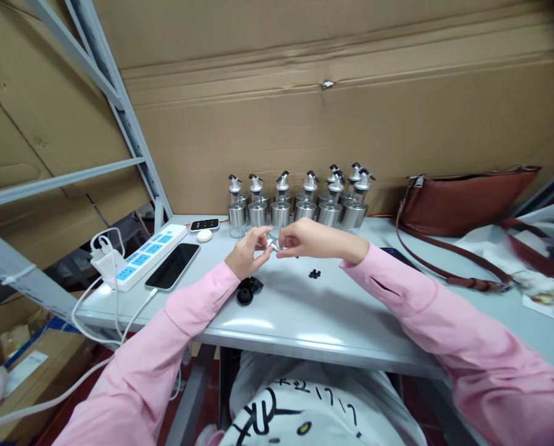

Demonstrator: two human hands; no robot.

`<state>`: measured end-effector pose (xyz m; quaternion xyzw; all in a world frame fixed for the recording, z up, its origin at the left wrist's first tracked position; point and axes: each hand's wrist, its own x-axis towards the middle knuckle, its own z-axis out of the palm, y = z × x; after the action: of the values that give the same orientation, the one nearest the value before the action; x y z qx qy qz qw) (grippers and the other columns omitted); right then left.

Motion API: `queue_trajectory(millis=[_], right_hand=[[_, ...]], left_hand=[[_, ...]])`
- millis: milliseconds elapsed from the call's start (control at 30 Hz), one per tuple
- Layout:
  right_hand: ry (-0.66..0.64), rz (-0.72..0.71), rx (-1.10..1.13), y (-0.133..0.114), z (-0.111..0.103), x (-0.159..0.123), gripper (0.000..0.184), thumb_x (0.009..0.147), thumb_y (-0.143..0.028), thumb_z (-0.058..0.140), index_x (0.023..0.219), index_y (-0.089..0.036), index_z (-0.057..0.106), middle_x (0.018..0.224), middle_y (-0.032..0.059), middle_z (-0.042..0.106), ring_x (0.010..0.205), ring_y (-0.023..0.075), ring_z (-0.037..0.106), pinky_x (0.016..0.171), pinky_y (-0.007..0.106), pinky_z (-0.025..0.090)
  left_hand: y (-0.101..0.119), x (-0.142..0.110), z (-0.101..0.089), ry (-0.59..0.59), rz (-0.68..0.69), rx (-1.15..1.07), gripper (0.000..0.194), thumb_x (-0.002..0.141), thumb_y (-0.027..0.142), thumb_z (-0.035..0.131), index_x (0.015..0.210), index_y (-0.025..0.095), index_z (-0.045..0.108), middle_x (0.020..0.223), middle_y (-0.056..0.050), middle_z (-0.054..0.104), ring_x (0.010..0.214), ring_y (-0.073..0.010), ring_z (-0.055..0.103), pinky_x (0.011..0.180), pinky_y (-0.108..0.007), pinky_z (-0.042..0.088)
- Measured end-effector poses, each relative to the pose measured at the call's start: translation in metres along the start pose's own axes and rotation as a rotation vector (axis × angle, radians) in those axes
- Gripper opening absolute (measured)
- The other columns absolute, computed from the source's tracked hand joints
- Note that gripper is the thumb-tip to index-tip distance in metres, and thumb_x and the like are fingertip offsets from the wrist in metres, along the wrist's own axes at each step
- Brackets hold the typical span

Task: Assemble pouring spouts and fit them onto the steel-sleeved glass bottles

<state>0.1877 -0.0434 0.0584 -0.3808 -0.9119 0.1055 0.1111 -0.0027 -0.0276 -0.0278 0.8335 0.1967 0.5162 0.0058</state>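
Note:
My left hand (249, 253) and my right hand (310, 238) meet above the grey table, fingers curled in a pinch. Between their fingertips is a small silver piece (273, 244), which looks like a bottle pour spout; both hands grip it, and the fingers partly hide it. Just behind stand glass oil bottles (280, 214) with steel sleeves and black-tipped silver pourers, several in two rows. Black round rubber-looking parts (245, 295) lie below my left hand. A small cluster of black caps (314, 273) rests to the front right of my right hand.
On the left are a white power strip (140, 263) with cables, a phone (173, 266), a small digital display (205, 225) and a white round object (204, 236). A brown handbag (467, 201) and its strap occupy the right. Cardboard (281, 124) stands behind the table (332, 316).

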Motion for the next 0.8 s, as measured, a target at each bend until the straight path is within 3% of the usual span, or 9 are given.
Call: queue_trajectory(millis=[200, 367, 500, 800], right_hand=[[0.051, -0.032, -0.038, 0.000, 0.002, 0.003, 0.013, 0.078, -0.022, 0.057, 0.069, -0.014, 0.063, 0.058, 0.0001, 0.061, 0.050, 0.0077, 0.047, 0.055, 0.023, 0.034], [0.065, 0.004, 0.003, 0.009, -0.004, 0.000, 0.013, 0.080, -0.023, 0.054, 0.073, -0.014, 0.060, 0.060, 0.0011, 0.063, 0.050, 0.0078, 0.050, 0.053, 0.021, 0.037], [0.104, 0.030, 0.112, 0.015, -0.005, -0.001, 0.016, 0.085, -0.027, 0.047, 0.081, -0.015, 0.057, 0.069, 0.0049, 0.068, 0.058, 0.0112, 0.060, 0.056, 0.022, 0.042], [-0.041, 0.051, 0.310, 0.012, -0.001, 0.001, 0.024, 0.087, -0.035, 0.045, 0.081, -0.015, 0.057, 0.063, 0.0039, 0.065, 0.057, 0.0131, 0.061, 0.058, 0.026, 0.047]], left_hand=[[0.002, 0.000, 0.000, -0.021, -0.032, -0.002, 0.033, 0.088, 0.028, 0.052, 0.118, 0.020, 0.041, 0.080, 0.002, 0.048, 0.068, -0.0060, 0.055, 0.060, -0.016, 0.055], [0.001, 0.001, -0.005, -0.202, -0.045, 0.169, 0.031, 0.088, 0.037, 0.052, 0.111, 0.018, 0.047, 0.087, -0.001, 0.053, 0.058, -0.0066, 0.052, 0.059, -0.021, 0.052], [0.001, 0.003, -0.007, -0.306, 0.049, 0.244, 0.026, 0.089, 0.038, 0.050, 0.106, 0.018, 0.052, 0.093, -0.004, 0.056, 0.064, -0.0098, 0.055, 0.066, -0.024, 0.050], [0.001, 0.003, -0.006, -0.309, 0.134, 0.202, 0.021, 0.089, 0.033, 0.050, 0.102, 0.017, 0.054, 0.101, -0.007, 0.060, 0.065, -0.0096, 0.057, 0.069, -0.025, 0.051]])
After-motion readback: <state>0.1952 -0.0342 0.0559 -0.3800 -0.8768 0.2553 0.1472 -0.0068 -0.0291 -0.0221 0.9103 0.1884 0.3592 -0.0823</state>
